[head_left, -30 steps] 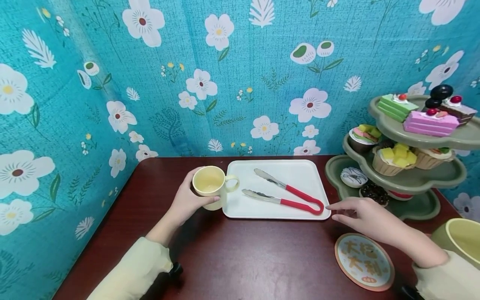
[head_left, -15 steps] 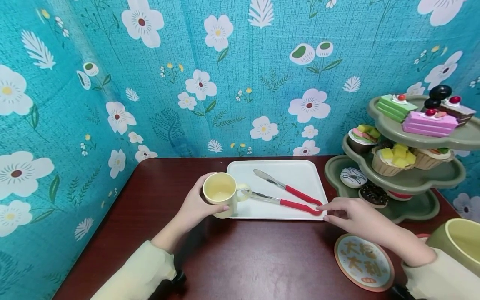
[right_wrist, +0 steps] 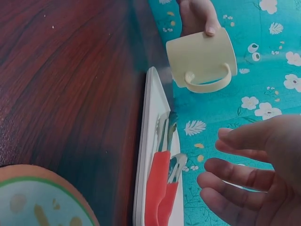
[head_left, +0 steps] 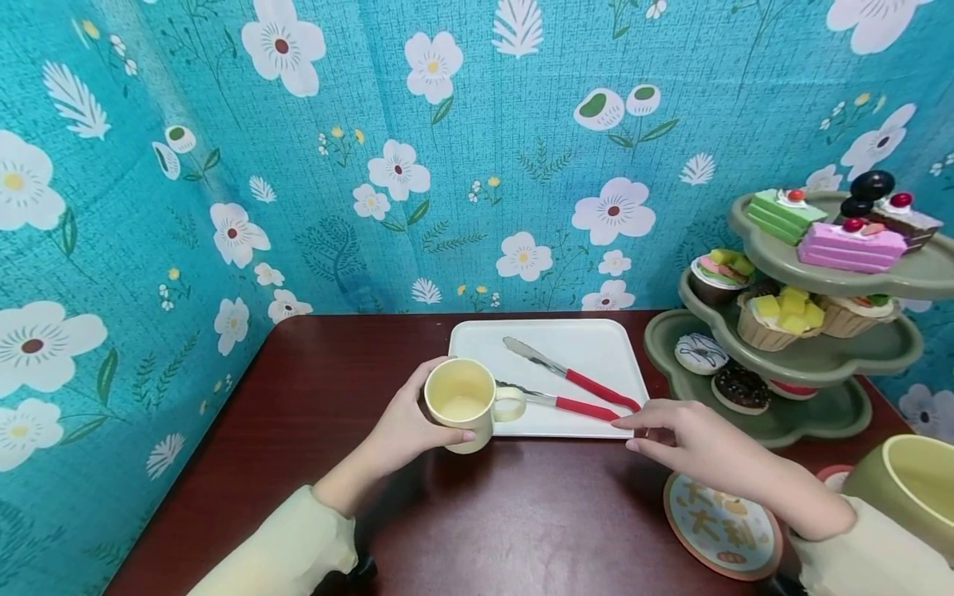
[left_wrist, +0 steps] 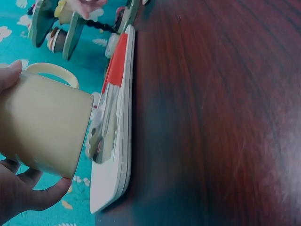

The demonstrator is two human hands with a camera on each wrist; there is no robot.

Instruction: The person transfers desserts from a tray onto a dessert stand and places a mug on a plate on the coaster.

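A pale yellow mug (head_left: pixel 460 406) is held upright by my left hand (head_left: pixel 410 426), fingers and thumb round its body. Its handle points right, over the near left part of the white tray (head_left: pixel 477 335). In the left wrist view the mug (left_wrist: pixel 44 122) hangs above the table, beside the tray. Metal tongs with red grips (head_left: pixel 589 409) lie on the tray, tips to the left. My right hand (head_left: pixel 689 434) hovers at the tray's near right corner with loosely bent fingers. Nothing is between its fingers in the right wrist view.
At the right stands a three-tier green stand (head_left: pixel 793 360) bearing cake slices, cupcakes and donuts. A round coaster (head_left: pixel 723 530) lies under the right forearm. A second, olive-green cup (head_left: pixel 905 488) is at the right edge. Flowered blue cloth (head_left: pixel 462 165) hangs behind the table.
My left hand has carried the mug to the right and nearer to me, in front of the tray's left part. My right hand has moved left, over the ends of the tongs' grips.
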